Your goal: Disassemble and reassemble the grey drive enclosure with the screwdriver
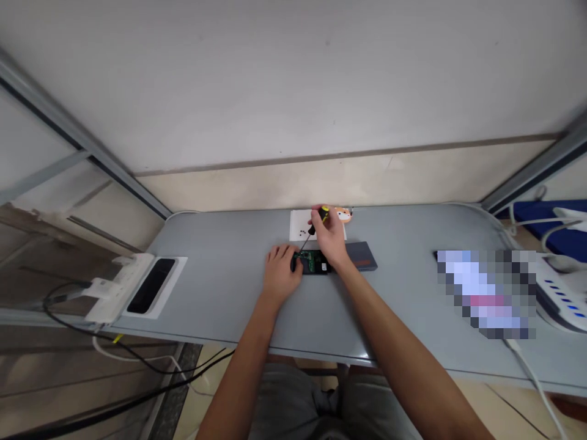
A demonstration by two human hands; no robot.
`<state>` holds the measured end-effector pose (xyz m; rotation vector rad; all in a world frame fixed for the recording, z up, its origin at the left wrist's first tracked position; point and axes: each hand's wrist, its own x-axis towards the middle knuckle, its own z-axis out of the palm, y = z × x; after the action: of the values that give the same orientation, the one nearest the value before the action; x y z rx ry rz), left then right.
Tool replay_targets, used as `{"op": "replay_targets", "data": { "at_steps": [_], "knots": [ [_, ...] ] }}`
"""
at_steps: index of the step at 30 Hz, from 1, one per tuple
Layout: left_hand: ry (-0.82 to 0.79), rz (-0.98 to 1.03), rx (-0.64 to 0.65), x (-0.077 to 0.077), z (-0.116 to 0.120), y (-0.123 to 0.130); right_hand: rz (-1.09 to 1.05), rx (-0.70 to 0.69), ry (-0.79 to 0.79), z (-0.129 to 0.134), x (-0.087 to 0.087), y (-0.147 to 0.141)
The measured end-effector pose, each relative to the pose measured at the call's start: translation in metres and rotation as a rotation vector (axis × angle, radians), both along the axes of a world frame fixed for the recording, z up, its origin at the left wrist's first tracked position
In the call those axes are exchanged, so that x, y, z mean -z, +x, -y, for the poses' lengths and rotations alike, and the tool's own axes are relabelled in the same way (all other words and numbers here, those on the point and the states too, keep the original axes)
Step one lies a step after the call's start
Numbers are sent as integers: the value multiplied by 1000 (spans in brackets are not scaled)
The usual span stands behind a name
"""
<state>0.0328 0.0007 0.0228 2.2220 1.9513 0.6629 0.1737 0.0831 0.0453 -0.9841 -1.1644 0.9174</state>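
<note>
A black device with a green circuit board [312, 261] lies on the grey table [211, 269]. My left hand [282, 272] grips its left end, with the thumb on top. My right hand [331, 235] is closed round a black and yellow screwdriver [323, 214], held at a slant. Its tip reaches the upper left part of the board; whether it sits in a screw is too small to tell. Behind the board is a white sheet [296, 226] with several tiny dark pieces on it. A dark grey case [362, 255] lies right of the board, partly behind my right wrist.
An orange and white animal-face item [343, 214] lies by the sheet. At the left stand a black phone-like object [151, 286] and a white box [120, 293] with cables. A blurred-out device [481, 293] and a white power strip [562, 293] are at the right.
</note>
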Motion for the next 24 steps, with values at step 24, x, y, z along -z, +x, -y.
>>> {"op": "replay_targets", "data": {
  "at_steps": [24],
  "knots": [
    [-250,362,265,-12,9,-21,1293,-425,89,58,-18,147]
  ]
}}
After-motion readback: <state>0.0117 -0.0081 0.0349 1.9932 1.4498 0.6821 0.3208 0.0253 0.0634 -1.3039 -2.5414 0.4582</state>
